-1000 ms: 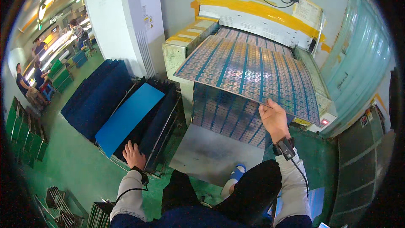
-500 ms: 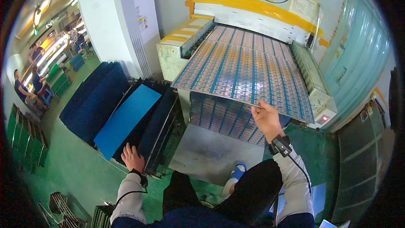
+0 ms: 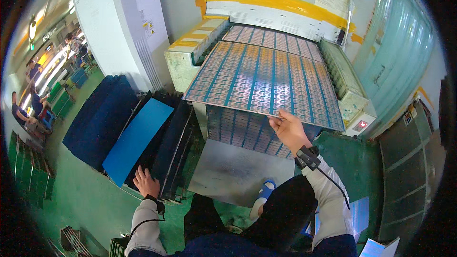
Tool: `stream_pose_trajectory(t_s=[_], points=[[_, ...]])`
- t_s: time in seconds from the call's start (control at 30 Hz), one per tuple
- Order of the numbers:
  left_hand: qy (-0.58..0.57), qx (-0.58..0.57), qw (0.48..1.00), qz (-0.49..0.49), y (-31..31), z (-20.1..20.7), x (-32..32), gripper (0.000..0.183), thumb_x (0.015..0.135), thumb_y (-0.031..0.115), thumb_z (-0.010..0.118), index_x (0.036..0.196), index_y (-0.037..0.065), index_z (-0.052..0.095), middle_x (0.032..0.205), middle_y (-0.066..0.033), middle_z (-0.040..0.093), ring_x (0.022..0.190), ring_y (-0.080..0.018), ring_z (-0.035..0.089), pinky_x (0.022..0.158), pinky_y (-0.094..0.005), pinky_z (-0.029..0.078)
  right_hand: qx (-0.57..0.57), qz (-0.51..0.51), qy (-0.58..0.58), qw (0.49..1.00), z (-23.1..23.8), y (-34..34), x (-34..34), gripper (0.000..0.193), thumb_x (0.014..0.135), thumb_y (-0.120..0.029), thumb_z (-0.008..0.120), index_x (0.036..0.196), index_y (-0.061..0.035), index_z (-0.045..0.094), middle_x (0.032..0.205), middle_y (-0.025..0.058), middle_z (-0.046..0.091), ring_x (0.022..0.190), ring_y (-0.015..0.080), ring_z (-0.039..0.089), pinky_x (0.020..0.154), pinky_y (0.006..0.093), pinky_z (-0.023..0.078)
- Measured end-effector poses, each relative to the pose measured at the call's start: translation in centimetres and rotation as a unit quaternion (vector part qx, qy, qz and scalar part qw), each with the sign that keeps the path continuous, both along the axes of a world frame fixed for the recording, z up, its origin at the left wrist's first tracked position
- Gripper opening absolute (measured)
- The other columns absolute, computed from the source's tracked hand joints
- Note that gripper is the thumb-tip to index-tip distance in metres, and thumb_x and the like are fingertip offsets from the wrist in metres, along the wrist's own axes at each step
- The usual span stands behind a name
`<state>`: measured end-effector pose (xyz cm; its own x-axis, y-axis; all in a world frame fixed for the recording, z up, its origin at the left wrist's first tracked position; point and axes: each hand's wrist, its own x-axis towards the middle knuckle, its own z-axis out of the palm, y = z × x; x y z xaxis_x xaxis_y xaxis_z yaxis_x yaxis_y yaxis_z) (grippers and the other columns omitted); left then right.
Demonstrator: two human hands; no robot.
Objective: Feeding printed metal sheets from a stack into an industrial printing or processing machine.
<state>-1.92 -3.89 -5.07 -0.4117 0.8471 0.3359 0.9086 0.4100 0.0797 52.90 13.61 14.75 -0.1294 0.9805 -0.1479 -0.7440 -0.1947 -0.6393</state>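
Note:
A large flat panel (image 3: 266,78), covered in rows of small copper-coloured units between blue-green stripes, lies on the machine's outlet. Its front edge sticks out towards me. My right hand (image 3: 290,131) pinches that edge right of its middle, thumb on top and fingers underneath. Behind it, a second panel (image 3: 271,37) of the same pattern sits partly inside the machine. My left hand (image 3: 145,182) is spread beside the near end of a bright blue sheet (image 3: 138,138) in a dark rack; whether it touches the rack cannot be made out.
The white machine (image 3: 185,66) has yellow tape along its top. Below the held panel, a grey metal plate (image 3: 228,171) lies before my feet, with a similar pattern showing upright behind it. Dark racked sheets (image 3: 102,119) stand at left, a dark framed screen (image 3: 404,171) at right. People (image 3: 38,97) sit far left.
The held panel has come slightly towards me in my right hand, and the seam to the panel behind shows more clearly. My view has shifted a little. The left hand stays by the rack.

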Motion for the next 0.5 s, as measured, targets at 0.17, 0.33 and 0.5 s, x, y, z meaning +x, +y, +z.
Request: stream_pose_trajectory(t_s=[0.17, 0.33, 0.5], points=[[0.009, -0.006, 1.000, 0.003, -0.1, -0.1, 0.3, 0.064, 0.075, 0.018, 0.076, 0.136, 0.004, 0.060, 0.160, -0.0179, 0.044, 0.146, -0.0387, 0.040, 0.117, -0.0570, 0.032, 0.002, 0.015, -0.027, 1.000, 0.0, 0.1, -0.2, 0.014, 0.102, -0.019, 0.069, 0.104, -0.0073, 0.062, 0.112, 0.0144, 0.072, 0.112, 0.0304, 0.070, 0.093, 0.0402, 0.060], [0.009, -0.005, 1.000, -0.002, -0.1, -0.6, 0.2, 0.065, 0.075, 0.019, 0.076, 0.136, 0.004, 0.058, 0.160, -0.0176, 0.044, 0.145, -0.0391, 0.041, 0.117, -0.0568, 0.033, -0.013, 0.000, -0.039, 0.999, -0.2, 0.7, -0.2, 0.014, 0.103, -0.020, 0.067, 0.105, -0.0075, 0.061, 0.111, 0.0148, 0.072, 0.110, 0.0307, 0.072, 0.092, 0.0409, 0.059], [0.028, 0.007, 1.000, -0.003, -0.1, -1.3, -0.3, 0.064, 0.076, 0.019, 0.075, 0.136, 0.004, 0.057, 0.160, -0.0177, 0.044, 0.144, -0.0394, 0.042, 0.116, -0.0570, 0.033, -0.018, -0.018, -0.033, 0.999, -0.7, 2.0, -0.1, 0.016, 0.104, -0.022, 0.066, 0.106, -0.0070, 0.061, 0.109, 0.0141, 0.073, 0.104, 0.0298, 0.073, 0.089, 0.0415, 0.060]])
